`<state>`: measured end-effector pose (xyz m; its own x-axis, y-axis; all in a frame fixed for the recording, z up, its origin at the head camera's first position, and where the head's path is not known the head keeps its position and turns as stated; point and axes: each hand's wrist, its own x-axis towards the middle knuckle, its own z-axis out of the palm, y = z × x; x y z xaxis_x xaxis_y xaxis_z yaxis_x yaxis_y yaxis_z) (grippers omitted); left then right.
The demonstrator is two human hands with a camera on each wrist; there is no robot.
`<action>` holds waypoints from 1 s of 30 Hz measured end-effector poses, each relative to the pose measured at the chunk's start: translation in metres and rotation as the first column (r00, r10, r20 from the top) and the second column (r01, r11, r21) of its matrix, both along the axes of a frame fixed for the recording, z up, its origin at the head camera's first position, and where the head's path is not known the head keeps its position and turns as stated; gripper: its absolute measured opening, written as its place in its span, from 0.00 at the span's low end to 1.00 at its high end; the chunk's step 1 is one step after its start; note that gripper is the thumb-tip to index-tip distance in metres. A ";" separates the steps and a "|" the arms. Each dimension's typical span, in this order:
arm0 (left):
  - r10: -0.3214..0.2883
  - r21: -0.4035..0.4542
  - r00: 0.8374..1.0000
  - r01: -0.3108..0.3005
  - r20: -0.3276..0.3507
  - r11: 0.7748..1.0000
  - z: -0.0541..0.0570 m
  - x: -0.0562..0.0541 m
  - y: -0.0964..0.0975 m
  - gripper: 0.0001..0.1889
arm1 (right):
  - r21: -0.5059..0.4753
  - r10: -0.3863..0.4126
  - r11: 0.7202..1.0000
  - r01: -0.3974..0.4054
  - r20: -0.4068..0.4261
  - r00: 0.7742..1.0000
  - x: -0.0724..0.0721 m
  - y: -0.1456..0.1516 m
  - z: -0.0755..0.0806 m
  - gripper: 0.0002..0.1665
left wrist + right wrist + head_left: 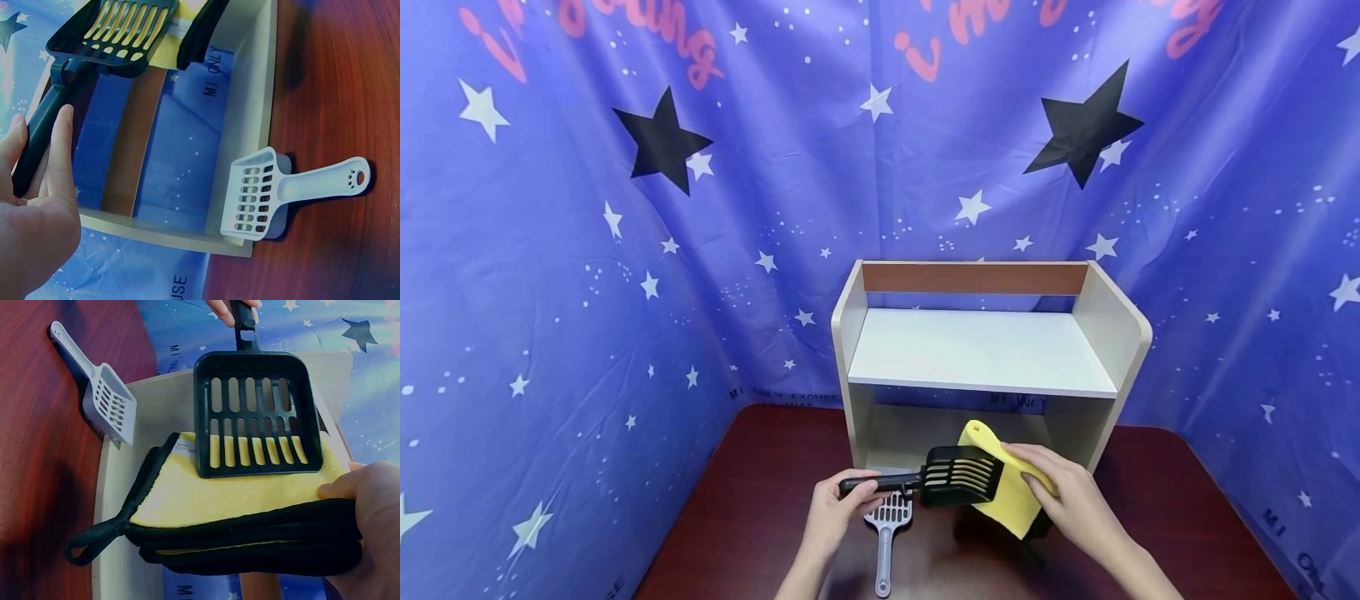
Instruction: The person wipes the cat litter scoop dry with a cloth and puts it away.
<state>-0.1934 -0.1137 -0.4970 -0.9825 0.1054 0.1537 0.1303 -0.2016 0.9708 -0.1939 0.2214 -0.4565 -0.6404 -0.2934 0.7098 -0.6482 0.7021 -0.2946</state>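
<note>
My left hand (827, 523) grips the handle of a black slotted litter scoop (943, 498), fingers and thumb around it. In my right hand (1078, 500) is a folded yellow cloth (1017, 507) with black edging and a black hanging loop (94, 540), held between thumb and fingers. The scoop's head overlaps the cloth, and yellow shows through its slots in the right wrist view; whether they touch I cannot tell. Below my left hand lies a light grey litter scoop (884, 560), handle toward me, its slotted head at the shelf's front edge.
A small two-tier shelf unit (981, 350) with a white middle board and brown back rail stands behind the hands on a dark red-brown table (752, 492). Blue star-printed curtain (805, 217) surrounds the table at the back and sides.
</note>
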 end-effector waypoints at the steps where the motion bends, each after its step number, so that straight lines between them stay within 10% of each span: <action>1: 0.001 0.000 1.000 -0.001 -0.002 1.000 0.000 0.000 0.000 0.19 | -0.015 -0.003 1.000 0.003 0.003 1.000 0.001 0.000 -0.001 0.37; 16: 0.017 0.046 1.000 -0.018 0.015 0.999 0.000 0.002 0.003 0.20 | -0.199 -0.118 0.967 0.160 0.209 0.971 0.011 0.004 -0.023 0.22; 23: 0.023 0.083 0.999 -0.027 0.047 0.996 0.005 0.000 0.014 0.21 | -0.383 -0.002 0.908 0.172 0.406 0.914 0.010 0.007 -0.032 0.17; 30: -0.004 0.097 0.996 -0.005 0.090 0.995 0.001 0.007 0.024 0.22 | -0.610 0.220 0.755 0.243 0.583 0.782 0.009 0.003 -0.031 0.25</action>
